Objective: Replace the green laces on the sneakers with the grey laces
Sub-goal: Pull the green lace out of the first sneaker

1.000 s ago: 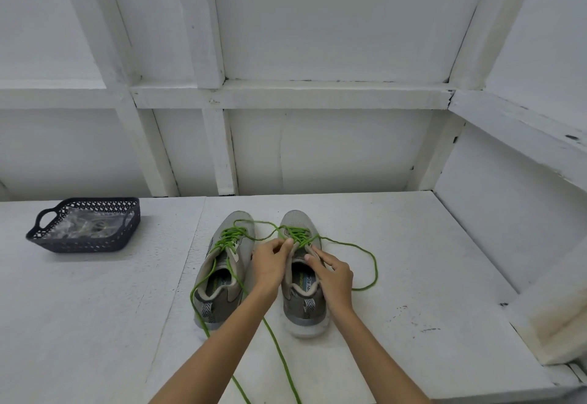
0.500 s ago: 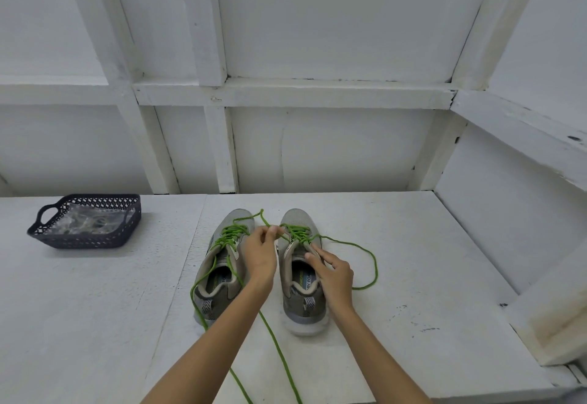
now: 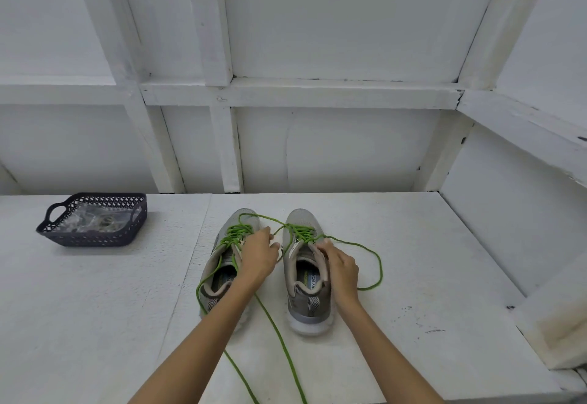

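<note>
Basket first, at the far left of the white tabletop: we see a dark, perforated plastic tray with loop handles, well apart from the shoes. In it lies crumpled clear plastic wrapping; we cannot tell what is wrapped inside.

Moving right, the two grey sneakers stand side by side near the middle, toes pointing away from us. The left sneaker has the green laces threaded only through its forward eyelets, and loose strands trail down its left side and off toward the near edge of the tabletop.

Our left hand sits between the two shoes, partly over the left sneaker's tongue. Its fingers are curled and its fingertips pinch a green strand that loops out over the toe of the left sneaker and runs across to the right sneaker.

That shoe is also laced in green only at the front. Our right hand lies over its right side, fingers curled round the upper's edge just behind the laced eyelets; we cannot tell whether it pinches the lace as well. From there a long green loop lies on the tabletop to the right.
</note>
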`<state>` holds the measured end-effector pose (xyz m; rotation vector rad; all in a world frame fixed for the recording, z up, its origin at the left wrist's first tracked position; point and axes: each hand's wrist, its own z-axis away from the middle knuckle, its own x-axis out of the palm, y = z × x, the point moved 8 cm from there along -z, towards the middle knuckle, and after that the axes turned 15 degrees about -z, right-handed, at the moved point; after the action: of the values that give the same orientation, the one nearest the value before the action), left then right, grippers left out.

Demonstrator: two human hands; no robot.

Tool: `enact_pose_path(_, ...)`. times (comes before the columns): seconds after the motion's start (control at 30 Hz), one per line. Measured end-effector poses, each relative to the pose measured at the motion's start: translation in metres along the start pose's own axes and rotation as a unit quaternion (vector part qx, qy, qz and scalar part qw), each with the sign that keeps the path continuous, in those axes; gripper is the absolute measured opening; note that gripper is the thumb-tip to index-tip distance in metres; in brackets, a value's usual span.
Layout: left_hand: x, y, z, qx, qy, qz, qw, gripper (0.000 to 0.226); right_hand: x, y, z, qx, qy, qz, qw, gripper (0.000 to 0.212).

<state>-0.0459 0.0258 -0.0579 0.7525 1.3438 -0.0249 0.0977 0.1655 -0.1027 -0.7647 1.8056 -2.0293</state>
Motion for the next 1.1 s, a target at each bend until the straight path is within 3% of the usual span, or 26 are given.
enact_pose_path(0.2, 0.013, 0.025, 0.025, 0.062, 0.011, 0.072, 0.995, 0.038, 0.012, -0.011, -0.031, 0.016, -0.077, 0.124, 0.989, 0.011)
enact_pose_path(0.37, 0.038, 0.028, 0.032, 0.096, 0.013, 0.076, 0.992, 0.02, 0.023, -0.021, -0.046, 0.02, -0.128, 0.156, 0.979, 0.012)
enact_pose_path(0.57, 0.043, 0.024, 0.03, 0.09, 0.037, 0.067, 0.993, 0.037, 0.03, -0.027, -0.054, 0.025, -0.172, 0.222, 0.959, 0.005)
enact_pose_path(0.8, 0.047, 0.022, 0.027, 0.084, 0.053, 0.042, 0.994, 0.027, 0.049, -0.038, -0.061, 0.027, -0.217, 0.354, 0.909, 0.009)
enact_pose_path(0.9, 0.047, 0.023, 0.028, 0.086, 0.052, 0.036, 0.994, 0.028, 0.06, -0.038, -0.057, 0.032, -0.248, 0.428, 0.869, 0.017)
enact_pose_path(1.0, 0.049, 0.022, 0.027, 0.088, 0.046, 0.033, 0.995, 0.033, 0.066, -0.042, -0.053, -0.001, -0.254, 0.506, 0.824, 0.013)
enact_pose_path(1.1, 0.047, 0.021, 0.028, 0.088, 0.046, 0.031, 0.995, 0.033, 0.063, -0.04, -0.057, -0.003, -0.256, 0.476, 0.841, 0.012)
